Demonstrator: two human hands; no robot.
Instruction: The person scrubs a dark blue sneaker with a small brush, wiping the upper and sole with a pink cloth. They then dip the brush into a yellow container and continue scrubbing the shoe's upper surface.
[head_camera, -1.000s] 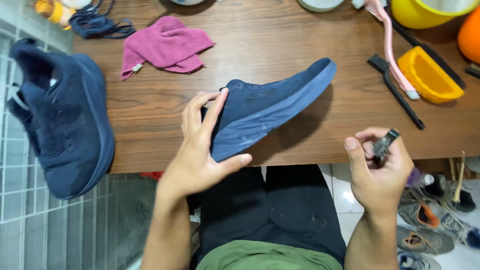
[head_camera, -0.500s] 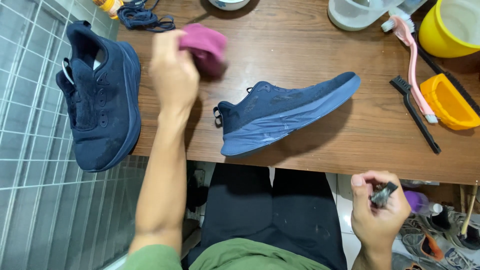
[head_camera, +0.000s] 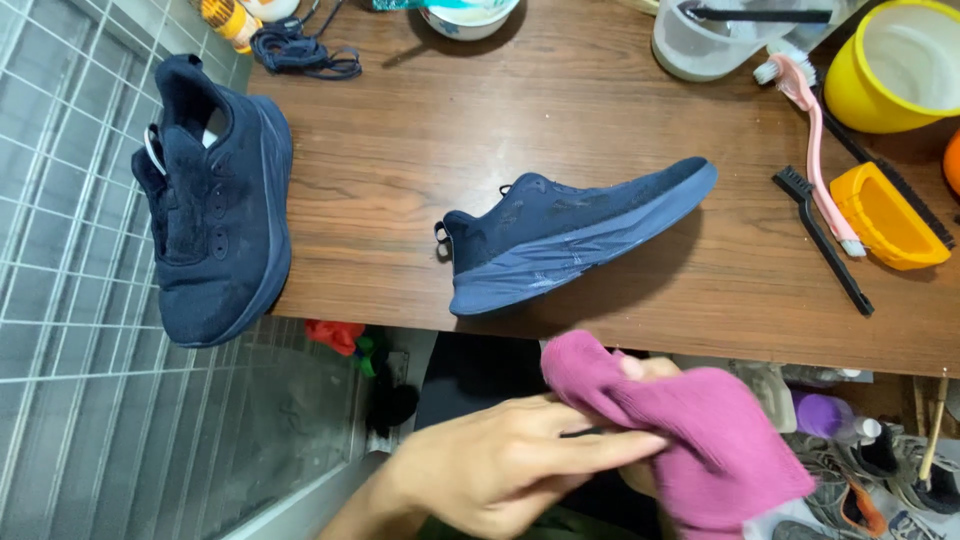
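Below the near edge of the wooden worktop (head_camera: 600, 90), a person's left hand (head_camera: 500, 470) closes on a magenta cloth (head_camera: 690, 420), fingers laid flat along the fabric and pinching it against the thumb side. The right hand (head_camera: 640, 372) sits almost wholly wrapped inside the cloth, only a patch showing at the top; whether its fingers are curled or spread cannot be told. The cloth hangs off the table, in front of the person's lap.

On the worktop just above, a navy running shoe (head_camera: 575, 235) lies on its side by the near edge, sole toward the person, toe pointing right. A second navy shoe (head_camera: 215, 215) rests at the left edge, partly overhanging it, its opening facing the far side.

Toward the right edge lie a slim black brush (head_camera: 822, 240), a pink-handled brush (head_camera: 815, 140) and an orange scoop-shaped brush (head_camera: 885, 220). At the far right corner stands a yellow tub (head_camera: 860, 100), with a clear plastic container (head_camera: 700, 55) beside it. Along the far edge sit a white bowl (head_camera: 470, 20) and a tangle of dark laces (head_camera: 295, 50).
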